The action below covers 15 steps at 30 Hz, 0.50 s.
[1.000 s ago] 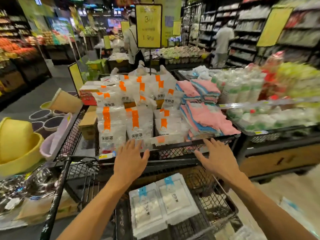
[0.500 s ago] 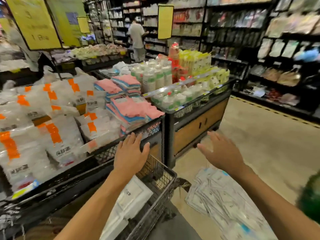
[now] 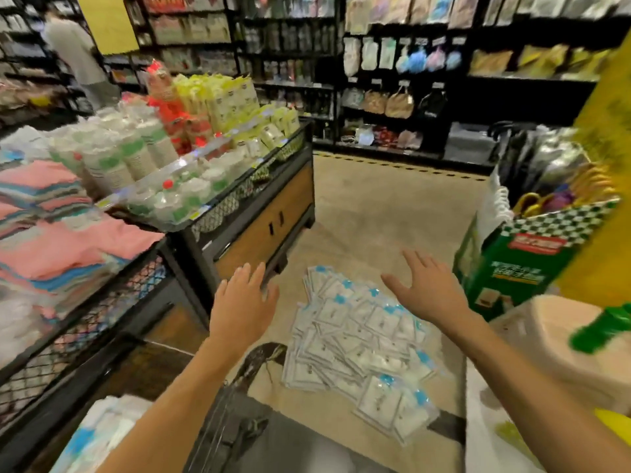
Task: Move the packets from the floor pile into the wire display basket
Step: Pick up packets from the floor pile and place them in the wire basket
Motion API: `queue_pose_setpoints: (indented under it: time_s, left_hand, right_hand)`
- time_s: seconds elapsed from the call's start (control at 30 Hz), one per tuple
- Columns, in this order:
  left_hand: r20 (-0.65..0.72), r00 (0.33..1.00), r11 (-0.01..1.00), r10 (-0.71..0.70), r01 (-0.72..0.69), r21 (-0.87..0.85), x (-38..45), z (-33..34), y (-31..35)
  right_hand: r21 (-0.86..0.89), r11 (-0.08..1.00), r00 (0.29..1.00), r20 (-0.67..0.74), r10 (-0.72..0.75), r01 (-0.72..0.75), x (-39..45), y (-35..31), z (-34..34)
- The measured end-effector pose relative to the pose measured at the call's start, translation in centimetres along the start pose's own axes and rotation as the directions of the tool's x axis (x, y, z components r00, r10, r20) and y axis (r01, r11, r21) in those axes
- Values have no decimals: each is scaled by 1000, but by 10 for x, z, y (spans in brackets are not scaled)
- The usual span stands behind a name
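Packets [image 3: 102, 435] with blue marks lie in the wire basket [image 3: 218, 414] at the bottom edge, nearest the camera. Above it both bare hands hang in the air palm down, fingers straight and spread, holding nothing: the left hand [image 3: 240, 307] near the basket's far corner, the right hand [image 3: 428, 291] over the pile of packets [image 3: 358, 339] on the floor. Beyond stand a display stand of bottles [image 3: 143, 165] and dark shelves [image 3: 392, 80].

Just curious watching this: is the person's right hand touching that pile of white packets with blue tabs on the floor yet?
Apart. In the head view the right hand hovers open, fingers spread, above the packet pile.
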<state>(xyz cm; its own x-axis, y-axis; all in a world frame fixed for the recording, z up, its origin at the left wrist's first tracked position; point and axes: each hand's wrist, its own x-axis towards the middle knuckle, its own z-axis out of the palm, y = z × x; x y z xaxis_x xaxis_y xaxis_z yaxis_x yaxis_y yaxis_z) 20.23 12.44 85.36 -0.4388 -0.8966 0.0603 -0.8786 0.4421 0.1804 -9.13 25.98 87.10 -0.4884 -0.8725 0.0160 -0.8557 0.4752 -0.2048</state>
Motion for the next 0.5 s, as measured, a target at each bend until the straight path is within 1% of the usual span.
queue_pose_setpoints:
  time_s: [0.13,0.2,0.4,0.5]
  left_hand:
    - [67,994,996,83,-83,-14,27,27,50]
    - [75,989,992,124,-123,-9,39,40,70]
    - [200,953,973,230,-227,-34,89,100,101]
    - [278,922,963,269,-262,-62,116,130,117]
  right_hand:
    - [-18,991,991,-2,133,-133,1,58,8]
    - [-19,980,980,9,196,-196,2,83,14]
    - [-5,932,930,47,363,-364,5,143,43]
    - [3,897,895,55,442,-443,17,165,59]
